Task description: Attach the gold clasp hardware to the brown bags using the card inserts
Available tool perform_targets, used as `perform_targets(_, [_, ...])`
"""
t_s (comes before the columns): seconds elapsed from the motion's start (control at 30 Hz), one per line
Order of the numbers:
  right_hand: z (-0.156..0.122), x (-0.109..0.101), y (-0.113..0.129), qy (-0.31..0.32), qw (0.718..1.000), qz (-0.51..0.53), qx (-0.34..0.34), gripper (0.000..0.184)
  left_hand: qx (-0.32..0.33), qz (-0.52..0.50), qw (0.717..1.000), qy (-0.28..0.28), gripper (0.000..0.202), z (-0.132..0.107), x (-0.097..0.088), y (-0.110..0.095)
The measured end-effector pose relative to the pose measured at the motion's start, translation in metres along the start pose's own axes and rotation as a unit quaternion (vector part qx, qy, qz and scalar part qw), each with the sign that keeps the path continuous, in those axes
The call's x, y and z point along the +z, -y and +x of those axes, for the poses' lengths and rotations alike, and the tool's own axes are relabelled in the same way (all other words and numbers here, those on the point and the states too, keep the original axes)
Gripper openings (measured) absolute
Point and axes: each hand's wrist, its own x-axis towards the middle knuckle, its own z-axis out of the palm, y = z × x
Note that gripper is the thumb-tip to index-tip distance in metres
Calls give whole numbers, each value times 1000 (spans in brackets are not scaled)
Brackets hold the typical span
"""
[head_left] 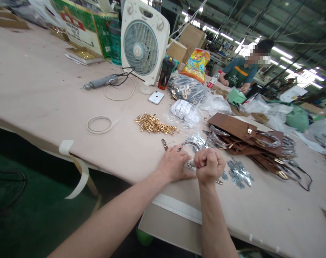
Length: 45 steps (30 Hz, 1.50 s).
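My right hand [209, 165] is closed in a fist round a tool with a pale, silvery end [191, 164], which points left toward my other hand. Most of that tool is hidden in the fist. My left hand [175, 163] rests on the table, fingers curled over a brown leather strap [165, 144] with a gold metal fitting at its end. Its other part is covered by the hand. Just beyond lie silvery metal plates [197, 141] and a heap of small gold fittings [154, 124]. Right of my right hand is another pile of silver plates [240, 173].
Brown leather bag pieces [243, 132] are stacked at right. Farther back are a phone [156, 97], a fan [141, 46], a grey corded power tool [101, 82] and plastic bags [186, 87]. A tape roll [99, 124] lies left. A co-worker [240, 71] stands across the table.
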Motion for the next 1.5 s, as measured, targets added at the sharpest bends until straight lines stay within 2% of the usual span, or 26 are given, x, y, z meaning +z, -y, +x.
perform_targets(0.1, [2,2,2,1,999,-1,-36,42,3,-9,1000,-4,50,0,0,1])
perform_targets(0.23, [-1,3,-16,4,994,-103,27,47,-9,0,1000,4,46,1,0,1])
perform_targets(0.3, [-1,4,-19,4,992,-117,51,48,-7,2,1000,7,48,2,0,1])
perform_targets(0.37, [1,5,-13,2,994,-101,35,47,-3,2,1000,2,48,2,0,2])
perform_targets(0.47, [3,6,0,-16,997,-69,-25,44,3,-4,1000,-9,49,1,1,2])
perform_targets(0.53, [3,5,-1,-26,995,-90,-33,44,3,-7,1000,-5,47,1,1,2])
perform_targets(0.67, [2,1,-19,-19,987,-146,57,47,-10,3,1000,8,48,2,-2,1])
perform_targets(0.73, [2,-5,-20,-33,990,-102,88,47,-12,3,1000,-1,49,2,-2,0])
perform_targets(0.83, [-5,-21,-5,-77,994,-21,69,42,-2,-6,1000,-22,56,2,1,1])
perform_targets(0.97, [-29,-49,13,-120,991,28,59,37,9,-14,999,-39,66,1,6,3])
perform_targets(1.13, [-57,-63,5,-158,983,50,76,38,29,-29,999,-33,68,2,8,6])
perform_targets(1.27, [-64,-59,-1,-152,986,47,59,35,45,-82,993,-72,72,-5,1,13])
perform_targets(1.37, [-67,-53,0,-125,991,22,51,35,9,-115,988,-105,76,-19,-11,23])
perform_targets(1.5, [-71,-48,0,-99,994,-8,37,36,-45,-157,981,-104,72,-41,-25,34])
